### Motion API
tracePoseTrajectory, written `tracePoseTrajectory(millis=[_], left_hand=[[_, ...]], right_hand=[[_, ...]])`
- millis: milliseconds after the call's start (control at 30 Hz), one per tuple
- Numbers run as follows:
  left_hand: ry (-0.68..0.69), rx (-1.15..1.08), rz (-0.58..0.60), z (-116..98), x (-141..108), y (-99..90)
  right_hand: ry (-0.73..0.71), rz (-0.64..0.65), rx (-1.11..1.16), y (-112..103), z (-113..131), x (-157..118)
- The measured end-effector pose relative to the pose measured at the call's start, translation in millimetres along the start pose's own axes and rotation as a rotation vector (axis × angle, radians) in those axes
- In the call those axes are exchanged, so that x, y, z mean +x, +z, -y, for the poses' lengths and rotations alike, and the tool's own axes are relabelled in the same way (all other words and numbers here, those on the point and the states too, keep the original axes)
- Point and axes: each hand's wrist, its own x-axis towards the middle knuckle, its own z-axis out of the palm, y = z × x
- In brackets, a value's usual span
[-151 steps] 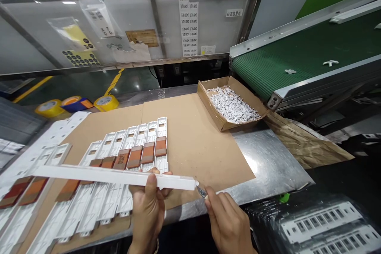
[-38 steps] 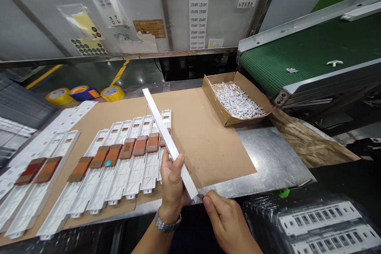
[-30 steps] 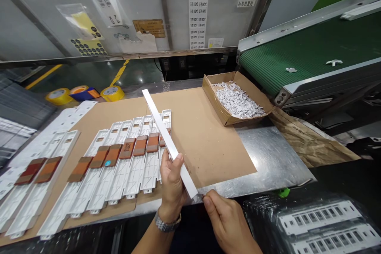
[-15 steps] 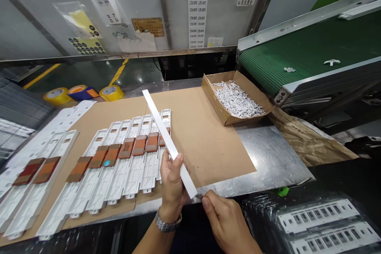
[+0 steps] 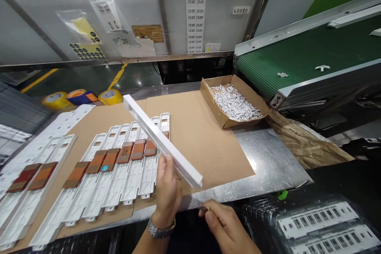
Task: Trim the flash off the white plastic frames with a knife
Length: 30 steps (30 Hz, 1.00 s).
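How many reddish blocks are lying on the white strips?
9 visible: two blocks at far left, seven blocks in a row right of them, the last two partly behind the white bar in the left hand; others may be hidden.

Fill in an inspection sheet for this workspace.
Surface: metal table, partly covered by cardboard.
Job's things: white strip, tilted, held over panels and cardboard; brown blocks lie on the panels.
Clutter: tape rolls at far left; box of white bits beside the conveyor.
Hands: left hand grips the strip; right hand, apart from it, pinches a small tool, type unclear.
Cables: thin dark cord near sockets behind the table.
Surroundings: conveyor at right, with loose white pieces; bagged parts at lower right.
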Motion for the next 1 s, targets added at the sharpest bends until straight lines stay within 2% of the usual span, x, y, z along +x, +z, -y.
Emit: tracePoseTrajectory(millis=[133,300,367,433,500,567,667,833,1000], left_hand=[[-0.035,-0.040,0.008,-9.0,6.6,-5.5],[-0.145,-0.163,-0.010,-10.4,9.6,-5.3],[-0.127,-0.176,-0.019,-8.5,7.1,-3.0],[-0.050,-0.153,-0.011,-7.5,3.2,-1.5],[0.007,-0.146,0.029,-7.5,-1.2,-1.7],[0.006,-0.132,0.096,-7.8,-5.4,-3.0],[0.030,-0.021,0.145,-6.1,-10.0,-4.6],[0.219,0.198,0.061,0.0,-13.6,-4.6],[0.230,0.269,0.003,-1.6,-18.2,-1.9]], right_hand=[[0.003,-0.117,0.215,-9.1,-0.7,-3.6],[-0.025,-0.202,0.366,-0.5,-3.7,-4.0],[-0.023,-0.241,0.308,4.3,-5.9,-3.0],[-0.017,-0.306,0.218,7.7,-8.6,-1.5],[-0.017,-0.394,0.151,9.4,-11.2,0.5],[-0.045,-0.463,0.077,9.5,-12.5,2.9],[-0.130,-0.497,-0.110,6.9,-11.3,6.6],[-0.246,-0.554,-0.403,4.0,-9.2,11.9],[-0.308,-0.591,-0.528,6.7,-12.7,16.2]])
